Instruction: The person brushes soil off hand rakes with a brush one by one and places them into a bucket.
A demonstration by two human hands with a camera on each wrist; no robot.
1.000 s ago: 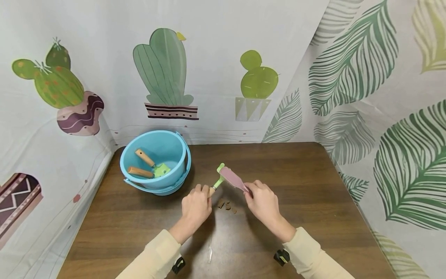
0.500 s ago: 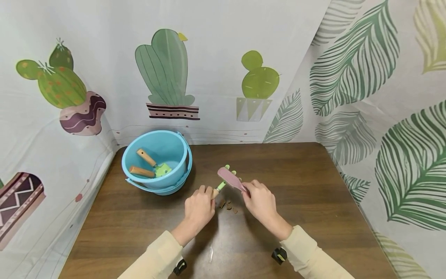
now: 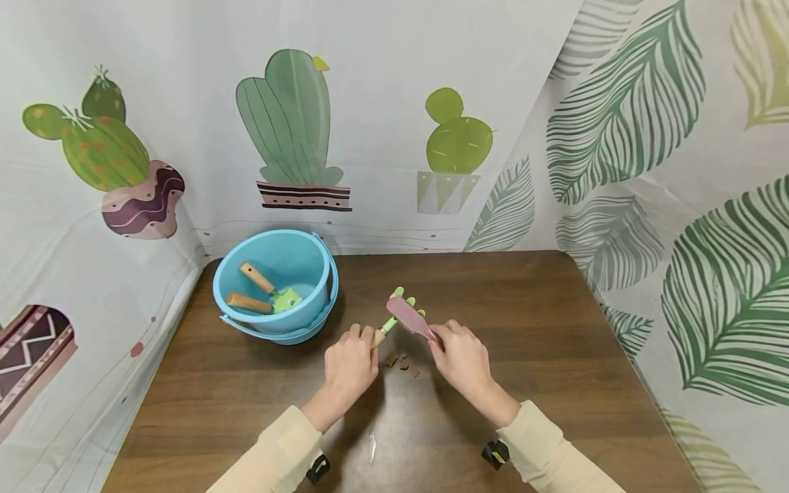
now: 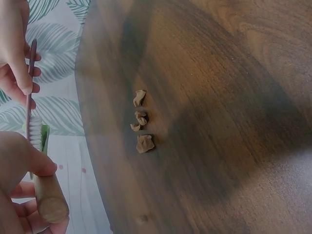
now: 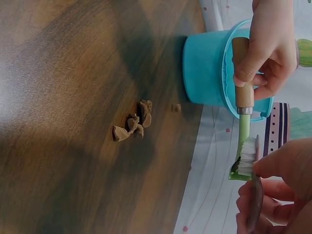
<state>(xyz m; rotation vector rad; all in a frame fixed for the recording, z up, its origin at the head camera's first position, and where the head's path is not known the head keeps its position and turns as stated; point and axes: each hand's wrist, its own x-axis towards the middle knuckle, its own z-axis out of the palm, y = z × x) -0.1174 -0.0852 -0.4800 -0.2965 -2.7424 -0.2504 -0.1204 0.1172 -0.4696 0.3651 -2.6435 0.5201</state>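
Observation:
My left hand (image 3: 351, 359) grips the wooden handle (image 5: 242, 53) of a small green garden rake (image 5: 243, 129), its pronged head raised above the table. In my right hand (image 3: 462, 356) is a pink brush (image 3: 409, 316), held by its handle. The brush's white bristles (image 5: 247, 156) meet the green rake head, seen in the right wrist view. From the head camera, the back of the brush covers part of the prongs. Below both tools, several brown crumbly pieces (image 4: 145, 143) lie on the wooden table (image 3: 524, 308).
A light blue bucket (image 3: 302, 246) stands at the back left of the table. Inside it rest two tools with wooden handles (image 3: 249, 303), one showing a green blade (image 3: 285, 300). A printed cloth (image 3: 382, 123) hangs behind the table.
The rake has turned in my left hand, so more of its prongs show past the brush. The brush has shifted slightly left across the rake head. Bucket and brown pieces stay put.

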